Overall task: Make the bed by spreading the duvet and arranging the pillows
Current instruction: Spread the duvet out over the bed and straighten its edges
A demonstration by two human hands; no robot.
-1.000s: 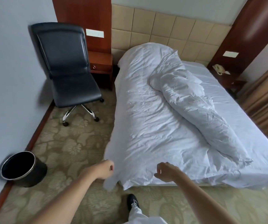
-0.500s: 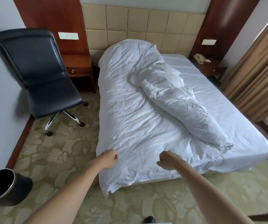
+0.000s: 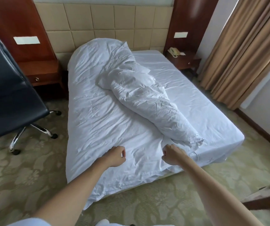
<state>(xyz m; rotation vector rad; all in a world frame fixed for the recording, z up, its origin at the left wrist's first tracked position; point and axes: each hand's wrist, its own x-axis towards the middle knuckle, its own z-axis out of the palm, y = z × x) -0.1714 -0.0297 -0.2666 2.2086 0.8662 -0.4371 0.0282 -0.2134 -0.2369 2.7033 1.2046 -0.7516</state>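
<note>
Duvet lay on the bed, flat only over the left half; its right part was folded back on itself into a long bunched roll running diagonally from headboard toward the foot. Right side of the mattress was bare sheet, so the spreading was about half done, by my read. Near edge hung over the foot, toward the carpet. Both arms reached over that edge. Left hand fingers were curled in, thumb meeting forefinger; whether they pinched fabric, can't tell. Right hand was a closed fist at the roll's near end, probably placed to catch the folded corner; a grip on cloth isn't visible. No separate pillows identifiable. Office chair stood left of the bed, clear of it.
</note>
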